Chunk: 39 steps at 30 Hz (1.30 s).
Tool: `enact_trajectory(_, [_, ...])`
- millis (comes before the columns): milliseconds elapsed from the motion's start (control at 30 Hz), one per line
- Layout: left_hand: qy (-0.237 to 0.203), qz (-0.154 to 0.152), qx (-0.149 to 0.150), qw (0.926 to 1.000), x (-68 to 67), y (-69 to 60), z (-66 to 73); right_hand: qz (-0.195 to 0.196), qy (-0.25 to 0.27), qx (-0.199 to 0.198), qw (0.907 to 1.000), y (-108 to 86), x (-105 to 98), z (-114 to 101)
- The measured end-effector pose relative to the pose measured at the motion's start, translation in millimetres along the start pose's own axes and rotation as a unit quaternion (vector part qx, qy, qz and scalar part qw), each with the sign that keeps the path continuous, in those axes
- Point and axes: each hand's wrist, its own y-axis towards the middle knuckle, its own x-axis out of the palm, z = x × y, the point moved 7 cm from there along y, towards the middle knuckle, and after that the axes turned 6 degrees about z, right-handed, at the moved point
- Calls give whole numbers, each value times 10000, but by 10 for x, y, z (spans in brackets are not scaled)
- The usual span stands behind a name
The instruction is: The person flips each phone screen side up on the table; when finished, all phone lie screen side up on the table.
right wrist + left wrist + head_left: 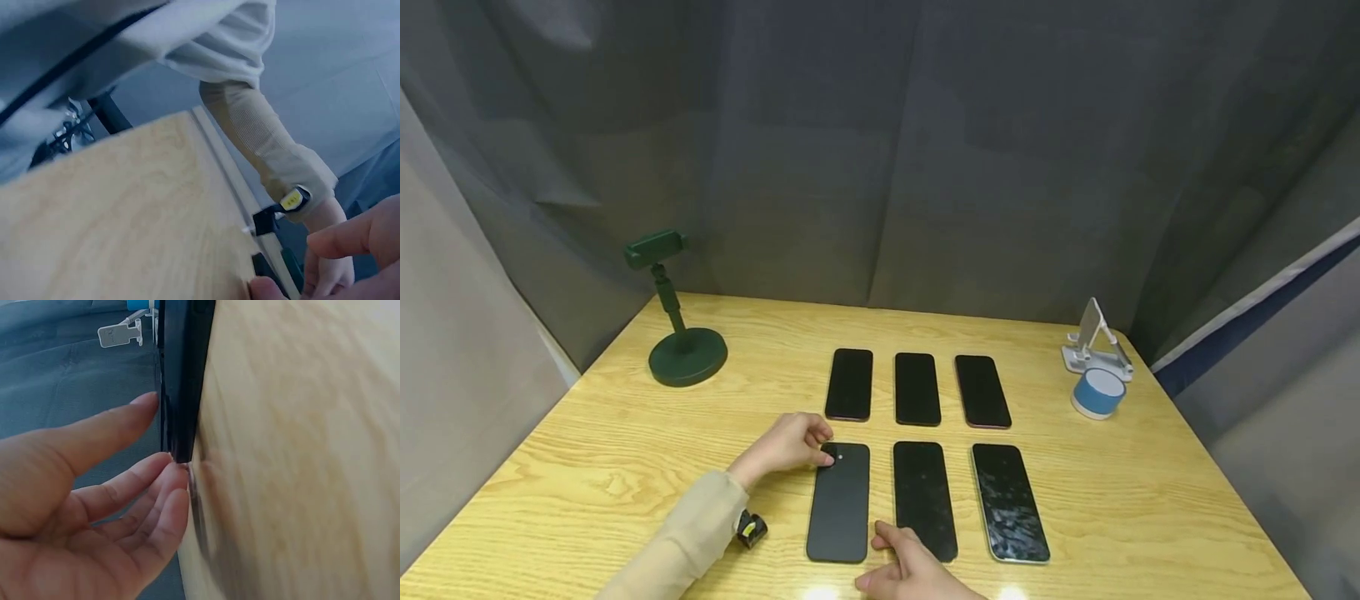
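A black smartphone (838,504) lies back side up at the left of the front row, its camera at the far left corner. At that corner is my left hand (790,442), thumb over the phone and curled fingers against its edge. The left wrist view shows that thumb and those fingertips around the edge of the phone (184,381). My right hand (913,571) is by the phone's near right corner, its fingers loosely bent and holding nothing. Partly behind it lies the middle front smartphone (922,496), dark and flat on the table.
A third front smartphone (1011,504) shows a smudged screen. Three more dark smartphones lie behind, at left (850,383), middle (917,387) and right (983,392). A green phone stand (688,357) is at back left. At back right are a white folding stand (1093,342) and a blue-and-white cylinder (1097,394).
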Motion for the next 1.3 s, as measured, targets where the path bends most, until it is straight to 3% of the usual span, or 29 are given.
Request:
enact_trajectory(133, [3, -15, 67, 10000, 26, 24, -12, -21, 252, 175, 9995, 20, 54, 32])
enact_trajectory(267, [44, 19, 61, 10000, 44, 38, 2, 33, 62, 362, 9993, 58, 48, 30])
enact_trajectory(467, [83, 34, 24, 10000, 66, 47, 5, -233, -805, 322, 9960, 461, -199, 563])
enact_trajectory(600, [94, 39, 42, 9999, 68, 49, 12, -549, -446, 424, 9966, 569, -226, 726])
enact_trajectory(767, [215, 89, 158, 9996, 73, 41, 51, -457, -109, 645, 9968, 394, -130, 507])
enact_trajectory(900, [301, 168, 160, 9993, 77, 35, 73, -252, -205, 565, 9979, 139, 20, 138])
enact_trajectory(1000, [332, 217, 108, 9992, 79, 37, 75, -120, -290, 520, 9982, 46, 81, -19])
enact_trajectory(1300, [412, -136, -141, 9990, 130, 45, 58, -263, -163, 589, 9978, 87, 100, 9])
